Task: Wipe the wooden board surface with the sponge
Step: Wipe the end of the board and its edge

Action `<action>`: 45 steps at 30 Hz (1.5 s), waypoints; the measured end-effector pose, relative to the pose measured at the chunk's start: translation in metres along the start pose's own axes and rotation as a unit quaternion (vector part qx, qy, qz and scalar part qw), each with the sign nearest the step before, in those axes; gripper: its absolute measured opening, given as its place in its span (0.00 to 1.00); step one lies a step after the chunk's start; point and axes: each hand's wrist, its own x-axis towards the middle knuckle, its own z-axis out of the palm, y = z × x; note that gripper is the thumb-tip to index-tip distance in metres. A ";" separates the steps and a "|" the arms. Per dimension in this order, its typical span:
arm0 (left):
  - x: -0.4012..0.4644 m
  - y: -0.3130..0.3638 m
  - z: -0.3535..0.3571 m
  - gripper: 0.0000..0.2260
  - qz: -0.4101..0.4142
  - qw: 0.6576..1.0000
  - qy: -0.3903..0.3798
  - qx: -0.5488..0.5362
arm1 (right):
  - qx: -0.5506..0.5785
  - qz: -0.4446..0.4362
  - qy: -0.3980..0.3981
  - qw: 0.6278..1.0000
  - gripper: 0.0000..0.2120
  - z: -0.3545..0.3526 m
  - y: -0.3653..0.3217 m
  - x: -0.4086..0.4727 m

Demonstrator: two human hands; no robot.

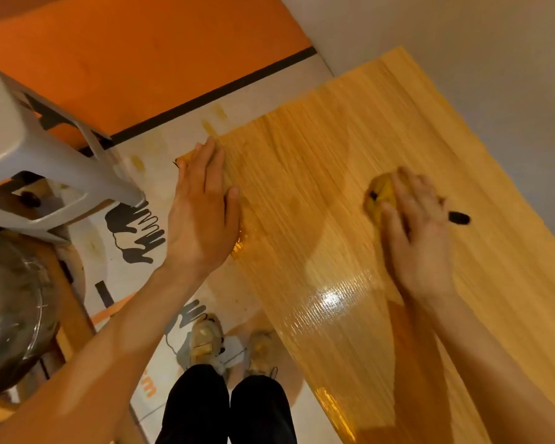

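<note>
The wooden board [350,174] runs from the upper right of the frame down to the lower right, where the picture's edge cuts it off; its near part shines wet with a bright glare. The yellow sponge [380,195] lies on the board right of centre, mostly hidden under the right hand [418,232], so only its left end shows. That hand's fingers curl over the sponge and press it to the wood. A small dark object [459,218] pokes out just right of the fingers; it may be part of the sponge or something separate, the view is too blurred to say. The left hand [202,206] lies flat and open, fingers straight, on the board's left edge at the centre of the frame, covering the corner there. At the left a grey plastic stool [39,145] and a metal bowl [10,312] are both cropped by the frame. At bottom centre, black trouser legs [228,411] partly hide two pale shoes [205,341] on the floor.
</note>
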 end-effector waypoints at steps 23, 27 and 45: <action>0.000 0.000 0.006 0.24 -0.006 0.999 0.023 -0.033 | -0.041 -0.226 -0.098 0.968 0.20 0.062 -0.092 0.027; -0.001 0.000 0.007 0.24 -0.005 0.999 0.025 -0.041 | -0.009 -0.016 -0.008 1.000 0.21 0.029 -0.054 0.070; -0.019 -0.019 0.008 0.27 -0.081 0.987 0.026 -0.140 | 0.003 -0.161 -0.068 0.985 0.20 0.099 -0.151 0.059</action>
